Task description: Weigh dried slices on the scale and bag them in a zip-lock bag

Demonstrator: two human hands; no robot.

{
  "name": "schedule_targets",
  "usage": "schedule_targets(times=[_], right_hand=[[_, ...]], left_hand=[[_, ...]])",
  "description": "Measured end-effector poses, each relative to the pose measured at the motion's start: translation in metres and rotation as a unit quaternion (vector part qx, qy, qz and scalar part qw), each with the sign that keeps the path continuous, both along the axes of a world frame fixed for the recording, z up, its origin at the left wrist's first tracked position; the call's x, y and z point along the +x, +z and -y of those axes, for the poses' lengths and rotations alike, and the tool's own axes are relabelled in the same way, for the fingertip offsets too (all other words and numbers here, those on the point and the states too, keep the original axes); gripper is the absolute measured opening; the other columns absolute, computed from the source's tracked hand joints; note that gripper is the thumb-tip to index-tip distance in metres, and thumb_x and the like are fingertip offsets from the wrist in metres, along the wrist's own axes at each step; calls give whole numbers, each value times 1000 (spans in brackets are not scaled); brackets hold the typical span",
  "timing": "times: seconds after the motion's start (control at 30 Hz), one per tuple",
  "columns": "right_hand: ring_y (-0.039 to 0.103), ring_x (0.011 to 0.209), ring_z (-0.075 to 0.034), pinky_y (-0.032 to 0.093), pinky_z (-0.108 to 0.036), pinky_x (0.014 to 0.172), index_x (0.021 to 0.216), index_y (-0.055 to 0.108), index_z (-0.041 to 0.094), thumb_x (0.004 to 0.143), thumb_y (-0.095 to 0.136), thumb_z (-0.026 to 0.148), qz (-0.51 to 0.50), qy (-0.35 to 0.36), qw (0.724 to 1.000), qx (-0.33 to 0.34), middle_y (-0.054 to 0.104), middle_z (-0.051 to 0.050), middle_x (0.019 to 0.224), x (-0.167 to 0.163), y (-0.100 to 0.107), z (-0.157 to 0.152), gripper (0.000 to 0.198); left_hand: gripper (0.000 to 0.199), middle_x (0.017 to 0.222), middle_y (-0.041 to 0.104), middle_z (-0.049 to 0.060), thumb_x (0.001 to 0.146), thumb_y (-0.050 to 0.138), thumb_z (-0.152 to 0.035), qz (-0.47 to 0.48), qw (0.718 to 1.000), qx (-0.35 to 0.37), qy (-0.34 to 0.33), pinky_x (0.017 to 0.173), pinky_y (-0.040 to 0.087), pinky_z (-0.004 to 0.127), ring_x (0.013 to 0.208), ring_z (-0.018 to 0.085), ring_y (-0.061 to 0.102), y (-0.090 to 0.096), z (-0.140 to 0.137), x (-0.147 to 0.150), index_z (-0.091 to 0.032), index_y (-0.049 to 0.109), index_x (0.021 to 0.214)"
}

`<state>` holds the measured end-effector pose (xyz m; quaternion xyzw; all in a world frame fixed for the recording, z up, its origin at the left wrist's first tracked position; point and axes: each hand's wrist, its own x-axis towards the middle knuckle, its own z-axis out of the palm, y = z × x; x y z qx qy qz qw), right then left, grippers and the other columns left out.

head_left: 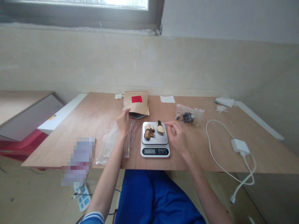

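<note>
Brown paper forms the bag (136, 105) that the left hand (123, 123) appears to pinch by its near left corner, while the right hand (177, 137) is loosely curled with nothing visible in its fingers, its tips just beside the plate of the scale (157, 140). On that plate, between the two hands, lie the slices (149, 134), a couple together nearer the left hand and one close to the right fingertips. That nearness is the main hazard: a careless brush there could nudge the outer slice off the edge, and fingers resting on the plate would likely spoil the reading, whose digits are too small to make out. Clear bags (108, 143) spread beneath the left forearm, so a dragging sleeve could sweep them along the desk (198, 152). Beyond the right hand sits a zip bag (197, 112) of dark bits, seemingly out of harm's way.
</note>
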<state>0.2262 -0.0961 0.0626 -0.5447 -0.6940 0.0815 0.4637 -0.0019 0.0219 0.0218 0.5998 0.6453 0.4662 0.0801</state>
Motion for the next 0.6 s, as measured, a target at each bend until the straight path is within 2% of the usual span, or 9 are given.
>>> schedule_targets(times=[0.13, 0.2, 0.3, 0.4, 0.5, 0.6], right_hand=[[55, 108, -15, 45, -31, 94, 111, 56, 19, 90, 33, 16, 64, 188, 980, -13, 61, -6, 111, -41, 26, -26, 31], [49, 118, -16, 40, -32, 102, 119, 53, 15, 90, 31, 14, 121, 211, 970, 1, 56, -9, 122, -61, 28, -43, 36], [41, 126, -22, 33, -37, 108, 123, 49, 4, 86, 33, 7, 206, 185, 961, -7, 51, -18, 129, -83, 27, -67, 41], [39, 128, -26, 32, -38, 108, 126, 43, -5, 83, 32, 1, 244, 139, 958, -52, 45, -23, 133, -95, 28, -83, 45], [42, 124, -26, 36, -37, 103, 128, 41, -3, 84, 29, 2, 248, 106, 958, -101, 46, -22, 132, -102, 32, -93, 46], [48, 118, -27, 39, -37, 98, 123, 48, 2, 85, 32, 4, 242, 62, 957, -150, 51, -21, 126, -107, 35, -101, 41]], left_hand=[[26, 95, 69, 4, 87, 43, -29, 8, 998, 61, 4, 81, 44, 31, 86, 19, 63, 22, -1, 6, -23, 65, 99], [24, 95, 69, 3, 86, 45, -29, 23, 995, 100, 0, 82, 44, 29, 86, 18, 63, 32, 0, 9, -23, 66, 96], [23, 94, 70, 1, 86, 46, -30, 59, 989, 133, -2, 77, 45, 25, 85, 15, 63, 43, 2, 13, -23, 66, 95], [22, 92, 70, -1, 85, 48, -32, 80, 988, 135, 1, 74, 45, 21, 80, 13, 64, 48, 5, 14, -24, 67, 95], [22, 91, 71, -2, 85, 49, -32, 76, 989, 131, 6, 72, 44, 20, 78, 12, 64, 47, 10, 16, -26, 68, 94], [22, 92, 71, -2, 85, 50, -33, 70, 989, 132, 15, 71, 44, 20, 78, 13, 64, 41, 14, 19, -27, 68, 96]])
